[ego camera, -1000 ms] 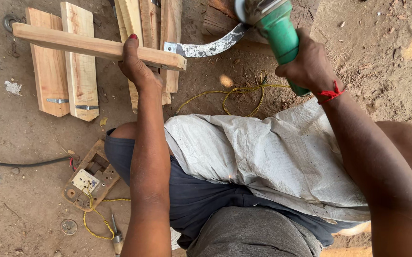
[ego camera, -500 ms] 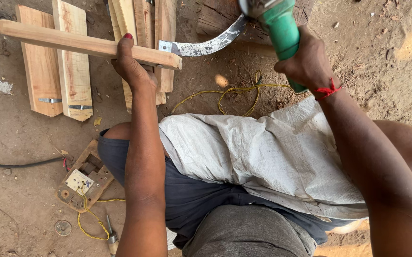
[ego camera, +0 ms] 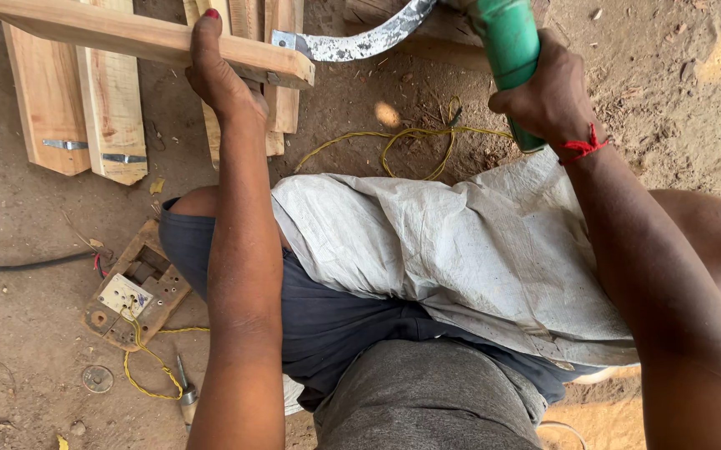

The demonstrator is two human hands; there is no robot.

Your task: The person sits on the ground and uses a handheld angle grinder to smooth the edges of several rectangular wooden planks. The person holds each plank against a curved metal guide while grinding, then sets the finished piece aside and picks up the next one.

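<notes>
In the head view, the left hand (ego camera: 220, 71) sits in the upper left of the frame, its fingers wrapped over a long wooden batten (ego camera: 139, 37) that runs from the top left corner slantwise down to the upper centre; the grip is closed around the wood, and the index finger, with a red-painted nail, lies across the batten's upper face. The batten's cut end stops just left of a curved metal blade (ego camera: 360, 40), whose squared tip nearly touches it. Beneath the batten lie several short pale planks (ego camera: 77, 104) on the sandy ground (ego camera: 668, 92), two of them joined by small metal plates, with more planks standing in the upper centre behind the hand. The right hand (ego camera: 548, 96) is in the upper right, fist clenched tight around the green handle of a power tool (ego camera: 508, 46) whose head is cut off by the top edge; a red thread band (ego camera: 581, 147) circles the wrist. A yellow cord (ego camera: 410, 142) loops on the ground between the two arms. A grey woven sack (ego camera: 460, 242) covers the person's lap in the centre. At lower left rests a small wooden board with an electrical socket (ego camera: 131, 292), yellow wire trailing from it, and a black cable (ego camera: 19, 265) runs in from the left edge.
</notes>
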